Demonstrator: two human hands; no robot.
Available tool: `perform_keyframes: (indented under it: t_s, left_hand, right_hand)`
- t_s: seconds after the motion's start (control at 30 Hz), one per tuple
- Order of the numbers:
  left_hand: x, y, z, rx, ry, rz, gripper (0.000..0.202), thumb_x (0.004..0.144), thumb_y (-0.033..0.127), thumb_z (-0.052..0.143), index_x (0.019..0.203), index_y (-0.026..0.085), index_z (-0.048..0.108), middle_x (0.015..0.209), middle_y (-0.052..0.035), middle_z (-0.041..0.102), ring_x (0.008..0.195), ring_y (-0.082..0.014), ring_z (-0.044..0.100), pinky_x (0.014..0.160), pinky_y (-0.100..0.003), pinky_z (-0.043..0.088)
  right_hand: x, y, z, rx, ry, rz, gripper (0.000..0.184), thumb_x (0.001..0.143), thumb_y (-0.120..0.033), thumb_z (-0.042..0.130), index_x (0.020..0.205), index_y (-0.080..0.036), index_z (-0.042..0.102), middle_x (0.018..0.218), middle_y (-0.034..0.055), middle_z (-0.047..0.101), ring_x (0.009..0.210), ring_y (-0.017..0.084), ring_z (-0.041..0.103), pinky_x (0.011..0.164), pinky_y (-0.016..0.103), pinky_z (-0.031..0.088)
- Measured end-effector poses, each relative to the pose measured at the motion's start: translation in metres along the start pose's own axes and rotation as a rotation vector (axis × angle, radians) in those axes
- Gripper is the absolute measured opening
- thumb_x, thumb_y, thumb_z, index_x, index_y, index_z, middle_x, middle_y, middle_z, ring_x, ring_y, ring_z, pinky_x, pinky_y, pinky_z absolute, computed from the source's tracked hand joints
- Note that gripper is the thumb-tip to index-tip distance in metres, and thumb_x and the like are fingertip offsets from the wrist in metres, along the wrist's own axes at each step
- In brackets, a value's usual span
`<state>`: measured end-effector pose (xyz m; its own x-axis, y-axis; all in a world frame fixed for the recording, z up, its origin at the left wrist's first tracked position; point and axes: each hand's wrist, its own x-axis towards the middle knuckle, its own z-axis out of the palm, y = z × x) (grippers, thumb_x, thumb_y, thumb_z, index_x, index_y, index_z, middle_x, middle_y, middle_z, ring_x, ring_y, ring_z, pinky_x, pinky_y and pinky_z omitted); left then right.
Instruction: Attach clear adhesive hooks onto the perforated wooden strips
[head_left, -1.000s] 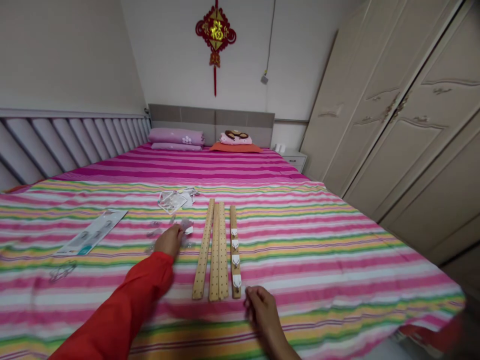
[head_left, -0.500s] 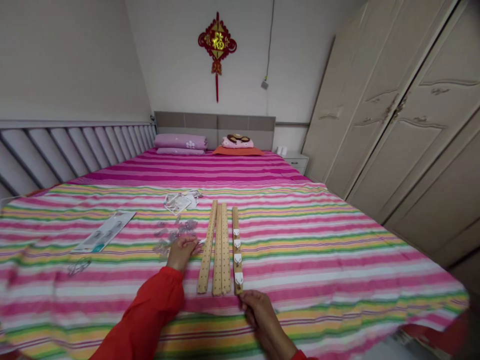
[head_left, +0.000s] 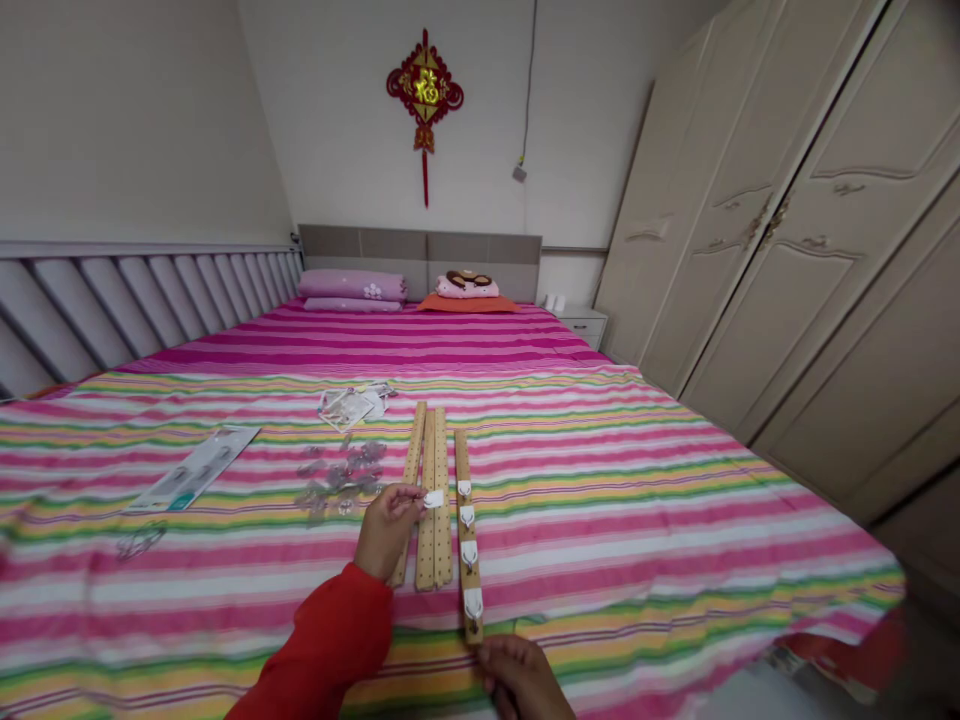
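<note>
Between the fingertips of my left hand point(head_left: 390, 525) is a small white adhesive hook point(head_left: 433, 499), held above the wooden strips. My right hand point(head_left: 521, 675) pinches the near end of a narrow wooden strip point(head_left: 462, 460), which carries several white hooks point(head_left: 469, 553) in a row. Left of that strip lie a pair of perforated wooden strips point(head_left: 442, 540) side by side, with another perforated strip point(head_left: 414, 440) slightly angled beside them. My left hand and sleeve cover part of the leftmost strip.
Clear plastic pieces point(head_left: 349, 475) are scattered left of the strips. Farther back lie cards and packaging point(head_left: 349, 407). A long packaging card point(head_left: 195, 470) and a thin wire-like bundle point(head_left: 141, 540) rest at left on the striped sheet point(head_left: 637, 520). A wardrobe point(head_left: 780, 220) stands at right.
My left hand has moved right, from beside the plastic pieces to over the strips, with the white hook. My right hand has drawn the hook-bearing strip nearer.
</note>
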<state>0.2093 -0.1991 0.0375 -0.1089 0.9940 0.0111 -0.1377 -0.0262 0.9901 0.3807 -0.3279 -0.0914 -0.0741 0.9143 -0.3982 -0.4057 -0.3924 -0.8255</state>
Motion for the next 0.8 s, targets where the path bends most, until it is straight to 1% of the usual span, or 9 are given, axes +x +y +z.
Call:
perform_keyframes:
  t_s: [0.03, 0.1, 0.17, 0.2, 0.3, 0.37, 0.43, 0.6, 0.8]
  left_hand:
    - [-0.002, 0.000, 0.002, 0.018, -0.003, 0.022, 0.039, 0.048, 0.039, 0.081, 0.071, 0.014, 0.062, 0.076, -0.0021, 0.068, 0.071, -0.0152, 0.065, 0.068, -0.028, 0.054]
    - [-0.005, 0.000, 0.004, 0.055, -0.011, 0.064, 0.035, 0.054, 0.040, 0.077, 0.074, 0.015, 0.061, 0.078, -0.0027, 0.068, 0.073, -0.0162, 0.066, 0.067, -0.028, 0.054]
    - [-0.008, 0.000, 0.007, 0.088, -0.017, 0.096, 0.032, 0.060, 0.041, 0.074, 0.077, 0.016, 0.062, 0.081, -0.0035, 0.069, 0.076, -0.0172, 0.066, 0.067, -0.027, 0.053]
    - [-0.010, 0.001, 0.009, 0.097, -0.016, 0.100, 0.032, 0.061, 0.041, 0.073, 0.077, 0.016, 0.062, 0.081, -0.0038, 0.069, 0.077, -0.0176, 0.067, 0.066, -0.027, 0.053]
    - [-0.014, 0.002, 0.018, 0.079, -0.004, 0.063, 0.034, 0.059, 0.043, 0.074, 0.078, 0.017, 0.061, 0.076, -0.0037, 0.070, 0.074, -0.0183, 0.067, 0.065, -0.027, 0.053]
    - [-0.015, 0.002, 0.027, 0.048, -0.005, 0.026, 0.037, 0.057, 0.043, 0.074, 0.078, 0.016, 0.061, 0.074, -0.0039, 0.070, 0.072, -0.0186, 0.067, 0.064, -0.028, 0.053]
    - [-0.015, 0.001, 0.036, 0.024, -0.015, 0.013, 0.037, 0.057, 0.042, 0.075, 0.078, 0.016, 0.060, 0.075, -0.0045, 0.070, 0.072, -0.0184, 0.067, 0.065, -0.028, 0.052]
    - [-0.011, -0.004, 0.052, -0.020, -0.025, 0.033, 0.034, 0.058, 0.041, 0.074, 0.076, 0.016, 0.060, 0.070, -0.0039, 0.069, 0.070, -0.0177, 0.067, 0.065, -0.028, 0.051]
    - [0.009, -0.002, 0.056, -0.003, -0.074, 0.026, 0.036, 0.056, 0.042, 0.075, 0.076, 0.015, 0.061, 0.073, -0.0050, 0.070, 0.074, -0.0179, 0.067, 0.071, -0.028, 0.051]
  right_hand:
    - [0.000, 0.000, -0.002, 0.001, 0.022, -0.021, 0.031, 0.052, -0.041, 0.078, 0.059, -0.014, 0.066, 0.041, -0.0018, 0.055, 0.028, 0.004, 0.030, 0.033, 0.020, 0.015]
    - [0.001, -0.006, -0.006, 0.001, 0.133, -0.147, 0.030, 0.050, -0.039, 0.080, 0.058, -0.015, 0.066, 0.045, -0.0009, 0.057, 0.037, 0.007, 0.040, 0.038, 0.020, 0.026]
    - [0.003, -0.022, -0.007, -0.028, 0.262, -0.328, 0.029, 0.053, -0.039, 0.080, 0.057, -0.015, 0.064, 0.051, 0.0000, 0.059, 0.048, 0.010, 0.048, 0.047, 0.022, 0.035]
    - [0.004, -0.033, -0.006, -0.057, 0.289, -0.387, 0.029, 0.056, -0.041, 0.079, 0.059, -0.016, 0.064, 0.054, -0.0001, 0.059, 0.051, 0.011, 0.050, 0.050, 0.022, 0.037]
    - [0.011, -0.072, 0.007, -0.146, 0.239, -0.441, 0.034, 0.056, -0.046, 0.078, 0.057, -0.016, 0.062, 0.048, -0.0029, 0.053, 0.046, 0.010, 0.045, 0.045, 0.022, 0.034]
    - [0.019, -0.095, 0.023, -0.144, 0.161, -0.455, 0.036, 0.059, -0.049, 0.076, 0.064, -0.016, 0.063, 0.051, -0.0023, 0.057, 0.043, 0.009, 0.045, 0.042, 0.021, 0.034]
    - [0.030, -0.112, 0.040, -0.107, 0.077, -0.427, 0.038, 0.060, -0.051, 0.076, 0.071, -0.016, 0.063, 0.046, -0.0046, 0.055, 0.034, 0.008, 0.041, 0.036, 0.021, 0.030]
    - [0.057, -0.132, 0.065, -0.001, 0.063, -0.469, 0.034, 0.062, -0.047, 0.075, 0.068, -0.016, 0.062, 0.039, -0.0050, 0.053, 0.031, 0.007, 0.041, 0.034, 0.019, 0.029]
    - [0.082, -0.149, 0.062, 0.025, 0.067, -0.436, 0.025, 0.064, -0.038, 0.072, 0.063, -0.016, 0.060, 0.037, -0.0037, 0.055, 0.031, 0.008, 0.045, 0.035, 0.018, 0.033]
